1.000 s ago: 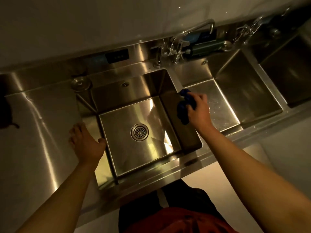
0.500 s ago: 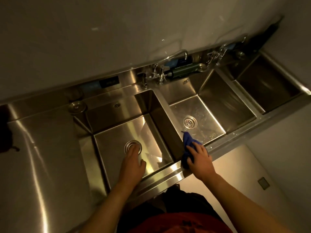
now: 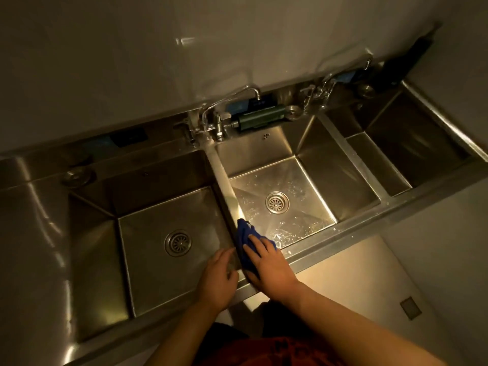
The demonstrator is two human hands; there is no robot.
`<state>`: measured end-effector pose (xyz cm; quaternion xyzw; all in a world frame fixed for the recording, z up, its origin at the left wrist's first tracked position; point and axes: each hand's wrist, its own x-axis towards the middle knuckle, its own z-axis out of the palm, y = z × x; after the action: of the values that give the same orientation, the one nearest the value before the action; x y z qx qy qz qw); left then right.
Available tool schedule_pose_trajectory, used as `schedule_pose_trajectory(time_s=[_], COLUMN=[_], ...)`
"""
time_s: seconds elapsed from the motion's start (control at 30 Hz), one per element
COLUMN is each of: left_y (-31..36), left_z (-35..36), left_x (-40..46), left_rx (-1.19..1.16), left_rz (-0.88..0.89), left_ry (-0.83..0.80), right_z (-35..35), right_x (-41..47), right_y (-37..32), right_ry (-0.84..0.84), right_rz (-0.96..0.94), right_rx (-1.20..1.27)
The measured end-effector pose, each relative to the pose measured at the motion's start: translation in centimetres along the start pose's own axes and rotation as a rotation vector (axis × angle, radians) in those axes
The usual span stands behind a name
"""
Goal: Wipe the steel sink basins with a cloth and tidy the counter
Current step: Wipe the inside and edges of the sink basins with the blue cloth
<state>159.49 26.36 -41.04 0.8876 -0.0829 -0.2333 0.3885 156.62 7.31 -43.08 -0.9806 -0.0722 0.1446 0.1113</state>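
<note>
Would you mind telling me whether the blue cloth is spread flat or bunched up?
Bunched: the blue cloth lies crumpled under the right hand.

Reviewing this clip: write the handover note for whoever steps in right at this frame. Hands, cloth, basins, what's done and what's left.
Right hand: pressing the blue cloth on the divider between the left basin and the middle basin, at its near end.
Left hand: bare, holds nothing, resting at the left basin's near right corner.
Middle basin floor shows water streaks and droplets, so it is not yet wiped dry.
Right basin: too dark to judge.
Left: finish the divider, wipe the basins, tidy the counter.
</note>
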Motion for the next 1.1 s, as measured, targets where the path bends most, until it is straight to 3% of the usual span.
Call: schedule_pose_trajectory(time_s=[0.1,0.27,0.4,0.57,0.77,1.1], left_y=[3.1,7.6,10.1,11.1,8.9,5.9], left_z=[3.3,8.2,11.0,13.1,12.9,12.0], left_x=[1.8,4.4,4.7,2.6,0.7,-4.9], left_rx=[0.026,0.210,0.345,0.323,0.374,0.373], left_rz=[0.058,0.118,0.117,0.099,0.177,-0.020], left_ry=[0.039,0.020,-0.014,-0.051,-0.019,0.018], right_z=[-1.0,-3.5,-6.5,-8.7,-7.8,-3.2], right_x=[-0.8,-2.5,-4.1,-6.2,-6.6,-5.2], right_y=[5.3,15.7,24.3,30.4,24.9,7.3], right_ry=[0.081,0.231,0.127,0.091,0.104,0.040], right_rz=[-0.115,-0.150,0.003,0.197,0.338,-0.009], right_rx=[0.022,0.067,-0.031,-0.118,-0.111,0.012])
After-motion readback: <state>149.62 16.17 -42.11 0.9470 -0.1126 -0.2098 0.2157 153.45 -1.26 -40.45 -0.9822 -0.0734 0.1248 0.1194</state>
